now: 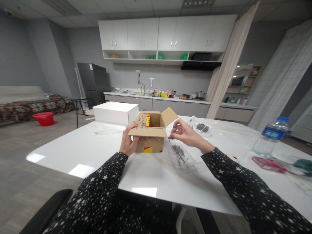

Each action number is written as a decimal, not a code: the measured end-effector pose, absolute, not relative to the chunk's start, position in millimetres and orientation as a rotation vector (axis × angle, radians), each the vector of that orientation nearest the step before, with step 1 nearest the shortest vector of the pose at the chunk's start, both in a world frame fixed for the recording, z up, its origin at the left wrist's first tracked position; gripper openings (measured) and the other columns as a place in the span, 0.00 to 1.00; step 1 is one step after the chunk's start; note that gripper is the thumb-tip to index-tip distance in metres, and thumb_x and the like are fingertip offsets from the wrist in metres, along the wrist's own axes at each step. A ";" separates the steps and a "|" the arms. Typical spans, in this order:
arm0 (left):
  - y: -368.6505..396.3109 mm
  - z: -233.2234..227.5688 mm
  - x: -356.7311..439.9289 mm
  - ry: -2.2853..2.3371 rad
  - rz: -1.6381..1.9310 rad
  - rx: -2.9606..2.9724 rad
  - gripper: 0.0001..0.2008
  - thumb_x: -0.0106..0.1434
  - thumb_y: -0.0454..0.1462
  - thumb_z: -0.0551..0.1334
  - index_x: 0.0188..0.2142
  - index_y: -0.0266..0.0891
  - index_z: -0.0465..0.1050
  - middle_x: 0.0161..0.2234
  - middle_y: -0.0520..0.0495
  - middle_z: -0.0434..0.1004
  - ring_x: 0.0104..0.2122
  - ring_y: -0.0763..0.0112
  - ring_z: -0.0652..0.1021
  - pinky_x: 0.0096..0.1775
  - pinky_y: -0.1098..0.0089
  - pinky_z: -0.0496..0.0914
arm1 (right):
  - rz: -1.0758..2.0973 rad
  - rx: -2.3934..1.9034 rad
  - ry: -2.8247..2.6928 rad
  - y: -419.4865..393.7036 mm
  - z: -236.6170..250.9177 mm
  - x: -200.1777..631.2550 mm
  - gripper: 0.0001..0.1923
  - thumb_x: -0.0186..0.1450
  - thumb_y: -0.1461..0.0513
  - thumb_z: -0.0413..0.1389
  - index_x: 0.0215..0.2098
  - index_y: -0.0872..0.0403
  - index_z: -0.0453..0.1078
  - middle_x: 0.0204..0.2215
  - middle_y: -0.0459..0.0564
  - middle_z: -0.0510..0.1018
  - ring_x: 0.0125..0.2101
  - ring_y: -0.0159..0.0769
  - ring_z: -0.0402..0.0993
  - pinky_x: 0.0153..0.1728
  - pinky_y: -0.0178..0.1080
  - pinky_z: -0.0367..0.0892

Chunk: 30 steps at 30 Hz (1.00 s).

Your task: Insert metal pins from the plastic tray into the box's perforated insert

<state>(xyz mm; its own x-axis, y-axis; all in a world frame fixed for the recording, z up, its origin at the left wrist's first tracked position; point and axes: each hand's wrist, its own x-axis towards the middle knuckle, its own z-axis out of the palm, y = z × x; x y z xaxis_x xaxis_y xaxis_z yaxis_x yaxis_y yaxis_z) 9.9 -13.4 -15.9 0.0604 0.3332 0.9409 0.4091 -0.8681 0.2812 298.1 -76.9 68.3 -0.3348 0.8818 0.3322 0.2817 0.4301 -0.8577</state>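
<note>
My left hand (129, 140) grips the left side of an open cardboard box (149, 146), its thumb against the front below the near flap. A row of nails (156, 128) is stuck through that flap, heads on top and shanks hanging beneath. More heads dot the left flap (141, 120). Just right of the box, my right hand (181, 132) pinches a single nail (170, 139), point downward, apart from the flap. Below this hand lies a clear plastic container (188, 169) with many loose nails (179, 155) in it.
Behind the box stands a white carton (115, 113) on the white table (97, 162). To the right are a white object with a grey top (202, 128), a water bottle (269, 136) and a pink box (269, 164). A chair armrest (48, 211) is at lower left.
</note>
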 end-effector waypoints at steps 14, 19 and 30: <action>-13.2 -14.2 12.6 -0.791 -2.039 -2.221 0.16 0.70 0.46 0.56 0.52 0.42 0.67 0.53 0.40 0.74 0.61 0.53 0.71 0.61 0.47 0.66 | 0.870 -0.946 -1.811 -59.7 60.5 276.9 0.22 0.56 0.61 0.63 0.43 0.50 0.57 0.32 0.42 0.75 0.29 0.33 0.77 0.30 0.39 0.74; -13.6 -13.6 13.3 -0.779 -2.048 -2.221 0.16 0.71 0.47 0.56 0.52 0.42 0.67 0.53 0.40 0.73 0.60 0.55 0.71 0.62 0.48 0.65 | 0.795 -0.912 -1.778 -57.7 55.1 271.5 0.23 0.57 0.57 0.65 0.43 0.49 0.58 0.33 0.43 0.74 0.31 0.34 0.77 0.33 0.40 0.74; -14.8 -12.5 13.2 -0.790 -2.032 -2.225 0.16 0.71 0.48 0.55 0.52 0.42 0.67 0.53 0.40 0.74 0.60 0.55 0.72 0.62 0.47 0.66 | 0.802 -0.976 -1.849 -61.7 58.9 277.3 0.19 0.55 0.60 0.63 0.40 0.50 0.60 0.31 0.45 0.75 0.30 0.34 0.75 0.31 0.38 0.72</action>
